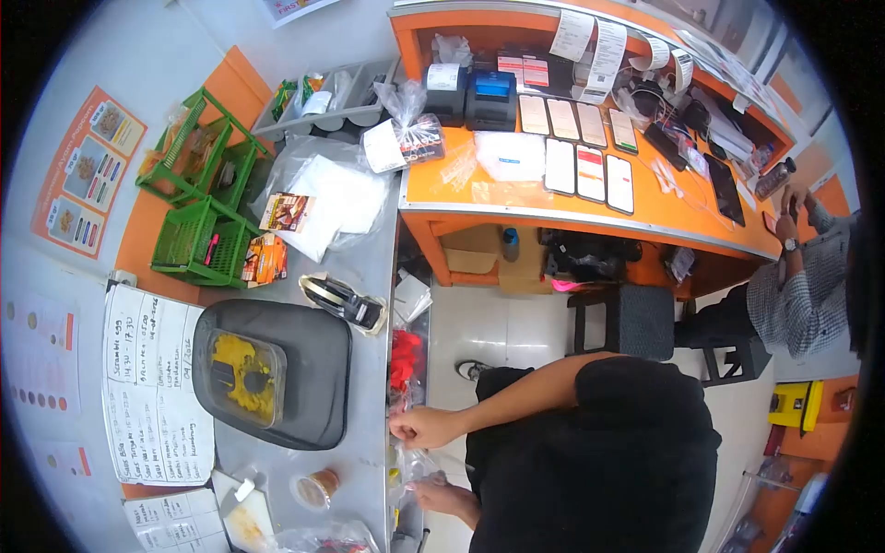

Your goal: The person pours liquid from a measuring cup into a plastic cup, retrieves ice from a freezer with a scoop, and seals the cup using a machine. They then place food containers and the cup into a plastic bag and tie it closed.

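Note:
My right hand (426, 428) is closed at the front edge of the steel counter (364, 405), fingers curled over clear plastic. Lower in the view, my left hand (444, 498) grips the same clear plastic bag (420, 464), which hangs between both hands. What the bag contains is not clear. Red and clear plastic packaging (406, 358) lies on a shelf below the counter edge, beside my right hand. On the counter, a clear tub of yellow food (249, 378) sits on a dark grey scale-like base (318, 396). A lidded cup of brown sauce (316, 488) stands nearer my left hand.
A tape dispenser (343, 302), white plastic bags (336, 207) and green baskets (198, 244) are farther along the counter. An orange desk (461, 198) holds several phones and printers. A dark stool (627, 323) stands behind me; another person (807, 286) is at the right.

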Motion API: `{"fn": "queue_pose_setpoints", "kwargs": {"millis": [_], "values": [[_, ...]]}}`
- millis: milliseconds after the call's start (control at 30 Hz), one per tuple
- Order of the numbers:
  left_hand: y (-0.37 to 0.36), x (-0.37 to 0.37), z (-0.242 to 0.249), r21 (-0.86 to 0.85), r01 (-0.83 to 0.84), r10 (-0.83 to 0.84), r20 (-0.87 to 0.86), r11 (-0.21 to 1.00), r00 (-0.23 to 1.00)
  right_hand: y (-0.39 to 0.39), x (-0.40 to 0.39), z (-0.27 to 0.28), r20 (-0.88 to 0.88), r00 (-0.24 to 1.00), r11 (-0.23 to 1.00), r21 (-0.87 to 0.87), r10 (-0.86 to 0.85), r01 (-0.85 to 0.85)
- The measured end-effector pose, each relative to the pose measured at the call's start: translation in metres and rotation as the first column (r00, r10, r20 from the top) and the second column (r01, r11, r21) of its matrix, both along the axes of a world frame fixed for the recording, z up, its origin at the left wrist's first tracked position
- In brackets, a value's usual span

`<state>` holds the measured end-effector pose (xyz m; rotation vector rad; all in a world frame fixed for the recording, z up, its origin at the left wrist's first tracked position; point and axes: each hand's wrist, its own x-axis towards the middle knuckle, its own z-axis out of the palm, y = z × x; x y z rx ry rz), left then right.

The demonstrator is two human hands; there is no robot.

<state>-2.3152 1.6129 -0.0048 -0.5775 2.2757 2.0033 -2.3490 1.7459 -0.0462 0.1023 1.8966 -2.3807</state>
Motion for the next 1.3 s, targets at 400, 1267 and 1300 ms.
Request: {"fn": "queue_pose_setpoints", "kwargs": {"millis": [400, 1267, 1300], "values": [[-0.016, -0.006, -0.026, -0.288, 0.085, -0.148, -0.204, 0.954, 0.968, 0.023, -0.016, -0.001, -0.167, 0.97, 0.92, 0.379, 0.176, -0.101], [-0.231, -0.092, 0.023, 0.293, 0.126, -0.131, -0.003, 0.948, 0.991, -0.162, -0.092, 0.027, 0.183, 0.968, 0.92, 0.324, 0.17, -0.223], [-0.225, -0.1, 0.036, -0.342, 0.185, -0.233, -0.102, 0.921, 0.967, -0.163, -0.091, 0.03, 0.194, 0.969, 0.921, 0.327, 0.152, -0.21]]}}
